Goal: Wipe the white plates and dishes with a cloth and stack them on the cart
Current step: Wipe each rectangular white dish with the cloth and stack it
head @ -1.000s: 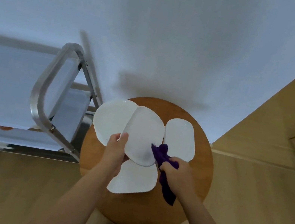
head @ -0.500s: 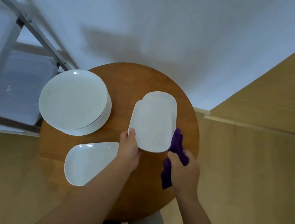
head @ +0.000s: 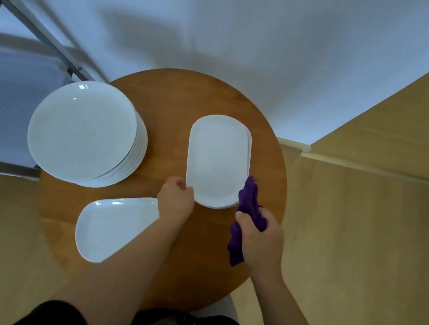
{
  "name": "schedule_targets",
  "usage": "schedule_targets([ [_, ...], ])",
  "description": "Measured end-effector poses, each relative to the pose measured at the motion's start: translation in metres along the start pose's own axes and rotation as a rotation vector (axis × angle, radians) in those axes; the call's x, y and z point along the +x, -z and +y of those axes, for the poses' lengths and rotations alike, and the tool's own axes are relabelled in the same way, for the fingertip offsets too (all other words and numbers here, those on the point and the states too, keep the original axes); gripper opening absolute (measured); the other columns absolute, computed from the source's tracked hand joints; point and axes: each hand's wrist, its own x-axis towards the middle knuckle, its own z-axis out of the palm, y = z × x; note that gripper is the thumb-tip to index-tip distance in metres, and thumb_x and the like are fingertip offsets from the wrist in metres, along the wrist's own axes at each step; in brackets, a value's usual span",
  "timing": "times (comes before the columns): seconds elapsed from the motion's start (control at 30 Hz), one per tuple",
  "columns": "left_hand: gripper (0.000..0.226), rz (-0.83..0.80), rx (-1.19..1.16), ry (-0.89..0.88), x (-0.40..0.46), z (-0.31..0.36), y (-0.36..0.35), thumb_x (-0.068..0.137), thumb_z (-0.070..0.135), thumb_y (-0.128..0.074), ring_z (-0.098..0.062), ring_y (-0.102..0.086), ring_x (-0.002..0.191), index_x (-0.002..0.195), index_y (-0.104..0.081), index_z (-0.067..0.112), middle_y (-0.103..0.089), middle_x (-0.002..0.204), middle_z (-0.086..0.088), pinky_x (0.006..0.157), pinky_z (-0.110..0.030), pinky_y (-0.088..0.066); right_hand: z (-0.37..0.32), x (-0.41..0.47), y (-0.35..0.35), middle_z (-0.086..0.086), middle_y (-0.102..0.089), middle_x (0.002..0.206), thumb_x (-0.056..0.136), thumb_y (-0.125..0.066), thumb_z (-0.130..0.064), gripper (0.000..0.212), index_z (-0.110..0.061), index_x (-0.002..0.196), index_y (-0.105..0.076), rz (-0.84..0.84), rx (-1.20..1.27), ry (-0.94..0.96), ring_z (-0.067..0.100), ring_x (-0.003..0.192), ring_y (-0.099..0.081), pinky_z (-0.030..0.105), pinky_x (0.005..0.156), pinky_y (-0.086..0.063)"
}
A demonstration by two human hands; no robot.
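Fingers of the left hand (head: pixel 175 202) pinch the near corner of the oblong white dish (head: pixel 216 160), long side pointing away, on the round table (head: pixel 167 96), right hand (head: pixel 261 240) squeezing the purple cloth (head: pixel 248 205) just beside its right edge.

Dim, cool light; a soft broad shadow lies on the wall (head: pixel 172 37). Small glints show on the round plates (head: pixel 81 130). Wide-angle bending and blur at the edges.

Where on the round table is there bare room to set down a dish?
Bare wood shows along the far edge of the round table, behind the round plate stack and oblong dishes. A narrow strip runs between them. The near side is crowded by the teardrop dish and both forearms.
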Motion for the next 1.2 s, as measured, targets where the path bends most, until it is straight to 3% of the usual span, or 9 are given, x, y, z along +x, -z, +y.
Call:
schedule_targets([
  [0.13,0.032,-0.029,-0.050,-0.024,-0.001,-0.010,0.002,0.092,0.016,-0.055,-0.014,-0.050,0.097,0.123,-0.056,0.012,-0.060,0.120,-0.006,0.083,-0.029,-0.043,0.002,-0.003,-0.005,0.002,-0.060,0.068,0.085,-0.063,-0.017,0.009,-0.023,0.080,-0.057,-0.019,-0.014,-0.013,0.007,0.054,-0.055,0.016,0.045,-0.044],
  [0.23,0.031,-0.039,-0.014,-0.003,-0.003,-0.034,0.020,0.092,0.018,-0.054,-0.016,-0.053,0.101,0.123,-0.057,0.013,-0.061,0.120,-0.005,0.086,-0.029,-0.042,0.001,-0.007,-0.013,0.004,-0.061,0.073,0.085,-0.063,-0.018,0.005,-0.018,0.089,-0.059,-0.045,-0.026,-0.021,0.014,0.062,-0.057,0.020,0.049,-0.044],
  [0.37,0.030,0.071,0.162,0.021,-0.001,-0.089,0.063,0.093,0.016,-0.054,-0.026,-0.057,0.108,0.122,-0.059,0.009,-0.063,0.119,-0.011,0.097,-0.036,-0.043,-0.002,-0.017,-0.031,0.003,-0.060,0.071,0.085,-0.064,-0.018,0.008,-0.014,0.090,-0.060,-0.081,-0.055,-0.005,0.013,0.059,-0.056,0.016,0.046,-0.041],
  [0.5,0.033,0.122,0.141,0.024,0.005,-0.141,0.107,0.092,0.017,-0.056,-0.026,-0.056,0.107,0.124,-0.055,0.007,-0.058,0.122,-0.013,0.092,-0.039,-0.045,0.000,-0.030,-0.056,0.002,-0.062,0.076,0.085,-0.064,-0.021,0.008,-0.021,0.090,-0.058,-0.129,-0.093,-0.003,0.013,0.064,-0.059,0.013,0.045,-0.042],
  [0.67,0.036,0.120,0.344,0.023,0.031,-0.180,0.145,0.089,0.024,-0.060,-0.034,-0.053,0.106,0.118,-0.054,0.002,-0.057,0.115,-0.020,0.089,-0.046,-0.047,0.003,-0.050,-0.093,0.000,-0.062,0.067,0.085,-0.063,-0.017,0.011,-0.024,0.079,-0.058,-0.171,-0.109,0.002,0.010,0.055,-0.057,0.016,0.043,-0.044],
  [0.83,0.025,0.004,0.253,-0.005,0.051,-0.191,0.151,0.090,0.017,-0.057,-0.033,-0.060,0.085,0.104,-0.059,-0.004,-0.064,0.098,-0.022,0.070,-0.039,-0.047,0.015,-0.069,-0.129,-0.002,-0.061,0.067,0.086,-0.063,-0.016,0.010,-0.023,0.083,-0.057,-0.210,-0.135,-0.023,0.010,0.058,-0.058,0.011,0.041,-0.041],
  [1.0,0.022,0.000,0.271,-0.017,0.056,-0.195,0.153,0.093,0.017,-0.053,-0.034,-0.060,0.094,0.107,-0.058,0.000,-0.063,0.103,-0.019,0.077,-0.041,-0.049,0.024,-0.084,-0.151,0.000,-0.062,0.078,0.086,-0.063,-0.019,0.011,-0.024,0.091,-0.056,-0.210,-0.172,-0.051,0.015,0.070,-0.060,0.018,0.049,-0.044],
  [1.2,0.019,0.009,0.314,-0.032,0.055,-0.194,0.157,0.094,0.017,-0.050,-0.031,-0.060,0.090,0.109,-0.055,0.005,-0.063,0.101,-0.014,0.066,-0.034,-0.042,0.027,-0.093,-0.159,-0.002,-0.062,0.085,0.084,-0.065,-0.020,0.021,-0.022,0.103,-0.054,-0.172,-0.196,-0.077,0.017,0.077,-0.060,0.016,0.049,-0.043],
])
